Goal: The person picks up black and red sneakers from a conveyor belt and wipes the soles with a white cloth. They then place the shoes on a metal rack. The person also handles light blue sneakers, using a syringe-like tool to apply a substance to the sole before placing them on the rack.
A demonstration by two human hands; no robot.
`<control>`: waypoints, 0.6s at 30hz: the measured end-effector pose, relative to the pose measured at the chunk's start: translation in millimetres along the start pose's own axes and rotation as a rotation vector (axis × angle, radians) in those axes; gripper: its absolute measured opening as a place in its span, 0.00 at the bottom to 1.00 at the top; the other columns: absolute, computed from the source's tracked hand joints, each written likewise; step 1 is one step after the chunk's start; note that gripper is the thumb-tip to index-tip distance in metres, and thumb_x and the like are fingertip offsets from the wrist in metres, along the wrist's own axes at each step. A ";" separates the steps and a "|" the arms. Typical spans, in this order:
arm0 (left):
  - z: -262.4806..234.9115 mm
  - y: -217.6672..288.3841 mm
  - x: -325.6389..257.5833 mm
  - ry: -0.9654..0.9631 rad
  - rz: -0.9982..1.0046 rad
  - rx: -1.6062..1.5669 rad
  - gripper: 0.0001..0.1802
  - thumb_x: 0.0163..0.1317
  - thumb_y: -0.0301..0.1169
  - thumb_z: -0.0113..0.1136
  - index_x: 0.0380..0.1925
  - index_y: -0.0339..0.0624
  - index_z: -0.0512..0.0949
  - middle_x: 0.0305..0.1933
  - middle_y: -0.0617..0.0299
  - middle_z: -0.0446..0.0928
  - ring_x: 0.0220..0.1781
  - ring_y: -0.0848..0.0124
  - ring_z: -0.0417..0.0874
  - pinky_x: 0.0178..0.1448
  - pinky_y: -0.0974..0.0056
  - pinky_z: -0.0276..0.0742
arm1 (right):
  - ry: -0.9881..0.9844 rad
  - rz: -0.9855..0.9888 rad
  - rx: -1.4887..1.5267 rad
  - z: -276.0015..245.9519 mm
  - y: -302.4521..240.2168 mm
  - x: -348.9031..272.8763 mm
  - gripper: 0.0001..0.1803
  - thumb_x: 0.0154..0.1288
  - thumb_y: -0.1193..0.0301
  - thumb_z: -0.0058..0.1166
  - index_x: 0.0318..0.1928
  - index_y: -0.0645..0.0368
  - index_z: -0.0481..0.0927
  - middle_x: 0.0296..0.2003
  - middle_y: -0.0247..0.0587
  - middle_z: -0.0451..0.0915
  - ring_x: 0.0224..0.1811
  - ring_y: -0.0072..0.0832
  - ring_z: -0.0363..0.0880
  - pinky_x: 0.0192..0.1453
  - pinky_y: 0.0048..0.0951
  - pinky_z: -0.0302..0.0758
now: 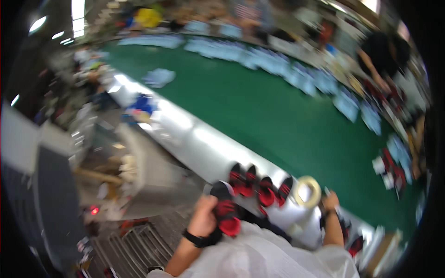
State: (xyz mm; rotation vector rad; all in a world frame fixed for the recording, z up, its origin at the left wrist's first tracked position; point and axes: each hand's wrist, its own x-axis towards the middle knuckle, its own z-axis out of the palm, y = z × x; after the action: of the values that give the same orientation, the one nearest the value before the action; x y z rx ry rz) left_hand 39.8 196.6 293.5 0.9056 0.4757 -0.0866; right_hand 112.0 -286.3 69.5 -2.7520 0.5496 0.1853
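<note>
A black and red shoe [225,208] is in my left hand [203,217], whose fingers wrap round its side, with the red part toward me. My right hand [330,202] is stretched out to the right, at the edge of the green belt, beside a roll of pale tape [307,191]. Its fingers look curled, with a small pale tip showing at them; motion blur hides what it is. Between my hands, several black and red shoes [265,191] stand in a row on the shiny metal ledge.
The long green conveyor belt [259,116] runs across the view. Pale blue bundles [259,59] line its far side, and a single blue bundle [160,78] lies near its left end. Co-workers [387,55] are across the belt. A metal rack [134,248] stands low on the left.
</note>
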 end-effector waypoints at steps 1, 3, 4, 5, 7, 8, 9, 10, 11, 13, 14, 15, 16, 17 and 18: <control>4.8 0.4 -3.0 -0.032 0.009 -0.044 0.24 0.64 0.40 0.51 0.54 0.34 0.67 0.47 0.50 0.76 0.49 0.58 0.79 0.53 0.55 0.76 | -0.045 0.104 0.070 -11.1 -4.4 -6.2 0.20 0.45 0.69 0.58 0.42 0.62 0.78 0.40 0.55 0.79 0.43 0.50 0.78 0.47 0.44 0.76; -4.1 10.2 -6.4 -0.028 -0.024 -0.146 0.24 0.66 0.39 0.50 0.57 0.35 0.65 0.51 0.49 0.75 0.52 0.58 0.78 0.58 0.56 0.74 | 0.030 0.115 0.063 36.7 31.2 15.7 0.23 0.47 0.74 0.55 0.48 0.62 0.76 0.42 0.55 0.79 0.46 0.50 0.77 0.49 0.44 0.75; -12.5 11.5 -8.5 -0.025 -0.014 -0.137 0.24 0.67 0.39 0.49 0.57 0.35 0.65 0.52 0.49 0.75 0.52 0.59 0.78 0.59 0.56 0.74 | 0.073 0.103 0.089 42.0 30.8 20.8 0.22 0.48 0.75 0.54 0.48 0.61 0.75 0.43 0.55 0.79 0.47 0.52 0.76 0.50 0.45 0.74; -17.1 13.1 -9.8 -0.011 -0.004 -0.157 0.24 0.67 0.40 0.48 0.57 0.35 0.65 0.52 0.49 0.75 0.52 0.59 0.79 0.58 0.56 0.74 | 0.031 0.112 0.037 41.9 34.5 27.7 0.22 0.49 0.75 0.53 0.48 0.62 0.74 0.43 0.56 0.78 0.47 0.52 0.76 0.50 0.46 0.73; -32.0 14.6 -20.9 0.011 0.015 -0.199 0.24 0.67 0.41 0.48 0.56 0.35 0.66 0.51 0.49 0.76 0.51 0.60 0.79 0.57 0.57 0.75 | 0.004 0.113 -0.051 34.2 38.1 37.2 0.19 0.50 0.74 0.54 0.45 0.63 0.74 0.41 0.58 0.79 0.47 0.54 0.76 0.50 0.46 0.73; -40.9 17.4 -26.4 0.010 0.030 -0.210 0.24 0.67 0.41 0.48 0.55 0.34 0.67 0.50 0.49 0.76 0.51 0.61 0.79 0.56 0.58 0.76 | 0.021 0.108 -0.070 31.6 36.9 38.9 0.17 0.50 0.73 0.55 0.42 0.65 0.75 0.40 0.59 0.79 0.46 0.55 0.76 0.49 0.47 0.73; -48.1 21.0 -36.4 0.041 0.078 -0.221 0.24 0.67 0.42 0.48 0.53 0.33 0.68 0.49 0.49 0.77 0.50 0.62 0.80 0.56 0.59 0.76 | 0.019 0.093 -0.119 18.1 22.4 31.7 0.17 0.50 0.74 0.55 0.42 0.66 0.74 0.40 0.60 0.79 0.46 0.55 0.76 0.49 0.47 0.73; -58.4 21.9 -43.8 0.041 0.129 -0.240 0.23 0.67 0.42 0.50 0.53 0.35 0.69 0.48 0.52 0.77 0.47 0.65 0.81 0.54 0.60 0.77 | 0.020 0.085 -0.167 4.6 11.5 25.3 0.17 0.49 0.75 0.55 0.42 0.67 0.74 0.41 0.60 0.79 0.46 0.55 0.76 0.50 0.47 0.73; -65.2 28.6 -52.9 0.064 0.182 -0.245 0.22 0.66 0.42 0.50 0.52 0.36 0.70 0.47 0.54 0.78 0.46 0.66 0.81 0.52 0.61 0.77 | 0.065 0.057 -0.124 9.5 30.3 39.1 0.18 0.51 0.73 0.54 0.43 0.68 0.74 0.42 0.60 0.78 0.48 0.54 0.76 0.52 0.46 0.73; -80.5 45.1 -75.4 0.127 0.266 -0.268 0.20 0.66 0.40 0.52 0.50 0.38 0.71 0.44 0.58 0.78 0.43 0.70 0.80 0.49 0.63 0.78 | 0.097 0.042 -0.096 0.2 36.8 59.0 0.20 0.56 0.67 0.52 0.46 0.69 0.74 0.45 0.61 0.77 0.50 0.54 0.75 0.53 0.45 0.72; -90.2 53.2 -86.4 0.157 0.301 -0.288 0.18 0.66 0.39 0.53 0.49 0.39 0.72 0.42 0.61 0.78 0.41 0.73 0.80 0.47 0.65 0.78 | 0.163 -0.051 -0.080 -7.2 38.7 63.2 0.21 0.57 0.66 0.52 0.47 0.69 0.73 0.45 0.62 0.77 0.50 0.54 0.75 0.53 0.45 0.71; -108.1 52.4 -99.9 0.292 0.367 -0.283 0.19 0.66 0.42 0.51 0.46 0.37 0.73 0.43 0.57 0.79 0.42 0.67 0.81 0.49 0.62 0.78 | 0.236 -0.179 0.008 -17.6 5.6 55.2 0.22 0.59 0.63 0.53 0.48 0.69 0.73 0.44 0.62 0.77 0.49 0.54 0.75 0.53 0.45 0.71; -126.2 55.2 -113.8 0.301 0.412 -0.299 0.20 0.66 0.43 0.50 0.47 0.38 0.73 0.44 0.56 0.79 0.43 0.66 0.82 0.48 0.61 0.78 | 0.315 -0.285 0.093 -32.5 -32.9 41.1 0.24 0.60 0.61 0.53 0.48 0.69 0.73 0.43 0.62 0.78 0.47 0.55 0.75 0.52 0.46 0.71; -135.8 62.1 -125.3 0.367 0.458 -0.301 0.21 0.66 0.45 0.50 0.48 0.38 0.72 0.45 0.55 0.79 0.43 0.64 0.81 0.48 0.60 0.78 | 0.350 -0.361 0.084 -40.7 -42.8 46.4 0.25 0.63 0.59 0.54 0.49 0.69 0.73 0.40 0.61 0.78 0.42 0.52 0.77 0.49 0.44 0.72; -150.7 64.3 -136.9 0.411 0.552 -0.292 0.21 0.66 0.45 0.50 0.49 0.38 0.72 0.45 0.55 0.78 0.43 0.64 0.81 0.49 0.59 0.79 | 0.262 -0.377 0.171 -60.3 -91.7 24.6 0.22 0.64 0.60 0.54 0.46 0.70 0.73 0.37 0.58 0.79 0.37 0.48 0.77 0.45 0.40 0.72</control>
State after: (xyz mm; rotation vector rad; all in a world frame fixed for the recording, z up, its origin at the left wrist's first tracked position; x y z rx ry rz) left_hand -119.4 336.0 321.4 0.7373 0.5835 0.6678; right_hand 174.4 -235.5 148.1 -2.6636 0.0930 -0.2996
